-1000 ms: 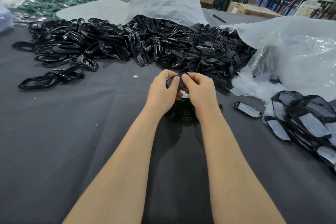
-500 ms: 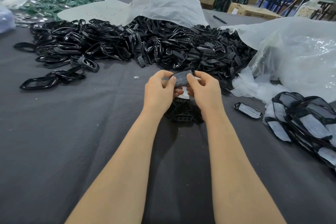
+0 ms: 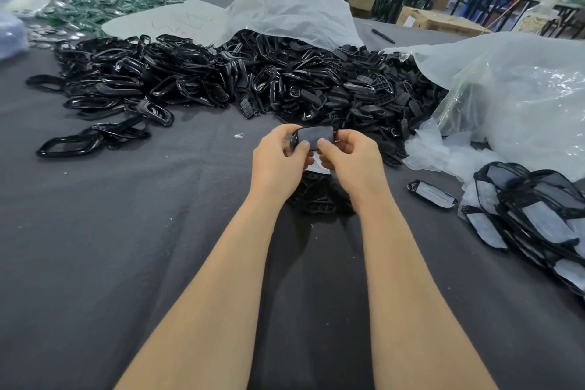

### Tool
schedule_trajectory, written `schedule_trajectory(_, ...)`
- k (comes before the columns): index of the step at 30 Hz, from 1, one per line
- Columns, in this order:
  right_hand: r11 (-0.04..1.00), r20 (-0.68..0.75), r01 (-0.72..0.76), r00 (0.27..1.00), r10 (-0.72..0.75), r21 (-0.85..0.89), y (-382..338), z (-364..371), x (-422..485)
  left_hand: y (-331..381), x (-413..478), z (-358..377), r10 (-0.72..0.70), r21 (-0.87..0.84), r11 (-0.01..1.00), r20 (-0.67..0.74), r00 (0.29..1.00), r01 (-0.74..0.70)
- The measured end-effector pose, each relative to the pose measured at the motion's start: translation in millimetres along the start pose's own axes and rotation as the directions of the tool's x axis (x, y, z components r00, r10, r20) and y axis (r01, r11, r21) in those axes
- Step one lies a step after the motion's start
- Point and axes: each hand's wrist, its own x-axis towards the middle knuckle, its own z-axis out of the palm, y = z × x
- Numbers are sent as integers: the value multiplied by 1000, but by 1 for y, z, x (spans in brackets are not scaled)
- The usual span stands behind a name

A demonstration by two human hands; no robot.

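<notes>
Aloft, black casing (image 3: 316, 137) between both hands (image 3: 278, 163) (image 3: 353, 161)

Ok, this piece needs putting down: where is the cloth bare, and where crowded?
Bare: the grey cloth left of the left hand, below the loose black frames; also the near strip between the right arm and the wrapped stack. Crowded: the black heap ahead, and the small pile beneath the right hand.

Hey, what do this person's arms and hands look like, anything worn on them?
Both forearms are bare to the frame's edge, no sleeves showing. The left hand and right hand have no gloves, and no watch, bracelet or ring is visible.
</notes>
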Motion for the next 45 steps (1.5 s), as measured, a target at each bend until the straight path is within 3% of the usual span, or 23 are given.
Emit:
schedule_trajectory(3,999,3,-6,1000,6,-38,0,2,0,-1,1,0,0,-6,1000,-2,1000,0)
schedule_trajectory(9,992,-8,-64,998,65,109,-1,-1,-1,-1,2,2,27,-5,1000,20,999,-27)
schedule_trajectory(18,985,-19,-116,993,120,127,-1,1,-1,-1,-3,4,44,75,996,19,999,-45)
schedule_trajectory(24,984,-25,-102,994,107,149,-4,2,-3,-2,-1,2,-18,42,999,-10,1000,18)
schedule_trajectory(32,969,-82,-117,987,138,216,-11,-17,-5,10,-4,11,26,-17,1000,27,999,-25)
schedule_trajectory(38,998,-279,-25,960,39,52,-18,-74,-10,49,-15,65,113,-52,993,104,988,-108)
schedule_trajectory(41,999,-412,-27,911,17,-19,-16,-117,-19,70,-27,108,165,-31,986,173,971,-162)
schedule_trajectory(45,990,-588,-65,809,-20,-124,-6,-177,-38,92,-52,170,131,-41,991,313,941,-125)
